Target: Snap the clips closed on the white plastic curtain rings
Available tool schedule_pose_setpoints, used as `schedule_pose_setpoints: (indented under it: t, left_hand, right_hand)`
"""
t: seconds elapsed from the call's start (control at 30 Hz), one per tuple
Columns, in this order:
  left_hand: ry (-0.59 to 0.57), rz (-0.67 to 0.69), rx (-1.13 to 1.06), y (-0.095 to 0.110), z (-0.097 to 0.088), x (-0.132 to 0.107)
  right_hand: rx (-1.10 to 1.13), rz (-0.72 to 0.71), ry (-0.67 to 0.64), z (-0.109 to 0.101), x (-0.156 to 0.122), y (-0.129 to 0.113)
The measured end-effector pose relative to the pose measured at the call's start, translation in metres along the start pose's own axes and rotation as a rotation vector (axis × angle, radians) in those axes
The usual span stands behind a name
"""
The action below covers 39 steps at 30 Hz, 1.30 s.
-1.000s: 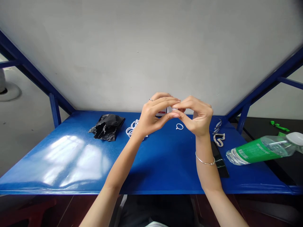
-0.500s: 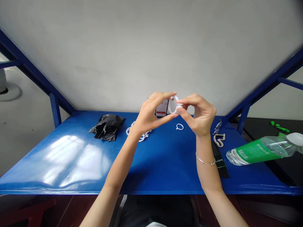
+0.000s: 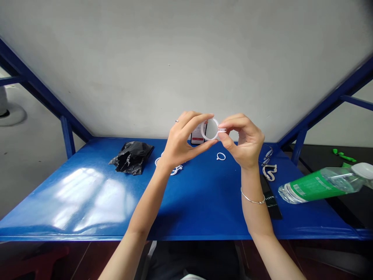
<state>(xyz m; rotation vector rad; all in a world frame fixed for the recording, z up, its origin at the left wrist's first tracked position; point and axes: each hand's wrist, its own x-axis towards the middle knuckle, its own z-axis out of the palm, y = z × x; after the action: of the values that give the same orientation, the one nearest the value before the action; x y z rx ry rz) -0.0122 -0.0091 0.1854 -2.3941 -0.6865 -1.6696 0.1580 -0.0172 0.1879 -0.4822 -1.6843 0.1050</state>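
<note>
A white plastic ring (image 3: 202, 131) with a small clip-like tab (image 3: 222, 130) is held up in front of the wall, above the table. My left hand (image 3: 182, 138) grips the ring's rim between thumb and fingers at top and bottom. On the right, my right hand (image 3: 246, 140) pinches the tab with thumb and forefinger. Below the hands a smaller-looking white ring (image 3: 221, 159) lies on the blue table (image 3: 204, 202). Several more white rings (image 3: 176, 170) are heaped behind my left wrist, partly hidden by it.
A phone (image 3: 198, 140) leans against the wall. Left stands a crumpled black plastic bag (image 3: 136, 155). At right are glasses (image 3: 267, 156), a white curved object (image 3: 270, 175), a dark flat object (image 3: 274, 206) partly under my forearm, and a green-labelled bottle (image 3: 317, 186). Blue metal bars (image 3: 68, 136) flank the table.
The held ring has turned so its opening faces me more fully. My left hand has shifted slightly left with it; the right hand keeps its pinch on the tab.
</note>
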Motion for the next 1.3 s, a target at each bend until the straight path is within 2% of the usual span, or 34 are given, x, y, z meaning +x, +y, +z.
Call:
schedule_pose_setpoints:
  t: [0.33,0.8,1.13,1.3]
  left_hand:
    - [-0.028,0.035,-0.017,0.007,-0.002,0.003]
    - [0.098,0.037,-0.04,0.015,0.003,0.002]
    - [0.119,0.054,-0.017,0.017,0.005,0.001]
    - [0.083,0.062,-0.042,0.015,0.002,0.001]
  right_hand:
    - [0.015,-0.005,-0.033,0.003,0.0,-0.001]
    - [0.021,-0.077,-0.137,0.002,-0.001,-0.002]
    - [0.065,-0.075,-0.12,0.003,-0.001,-0.003]
    - [0.062,-0.063,-0.086,0.003,-0.001,-0.004]
